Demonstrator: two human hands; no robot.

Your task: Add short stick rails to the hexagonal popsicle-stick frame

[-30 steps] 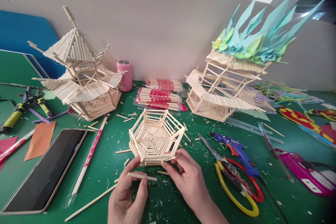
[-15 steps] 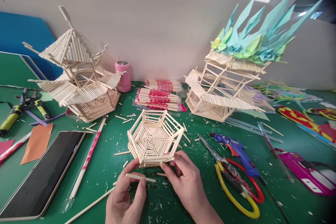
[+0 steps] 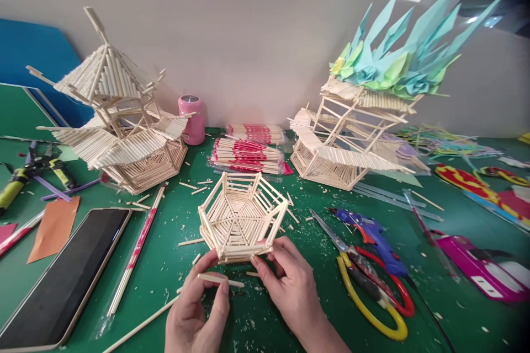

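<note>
A six-sided wooden stick frame (image 3: 237,215) with a railing and a spiral-patterned floor is near the middle of the green table. My right hand (image 3: 290,289) pinches its front right edge between thumb and fingers. A short wooden stick (image 3: 232,283) lies across the fingers of my left hand (image 3: 199,306), with the thumb pressed against it. That hand's index fingertip touches the front left corner of the frame. Below the left hand, a longer thin stick (image 3: 141,324) slants across the table, partly hidden by the hand.
Two stick pavilions (image 3: 120,143) (image 3: 343,160) stand behind, the right one topped with folded paper. Bundled chopsticks (image 3: 248,154) and a pink container (image 3: 192,120) sit between them. Scissors (image 3: 372,287) and a blue glue gun (image 3: 368,231) lie right, a phone (image 3: 66,281) left.
The whole view has shifted slightly, so things sit a little further left. Both hands, the frame and the short stick keep the same arrangement.
</note>
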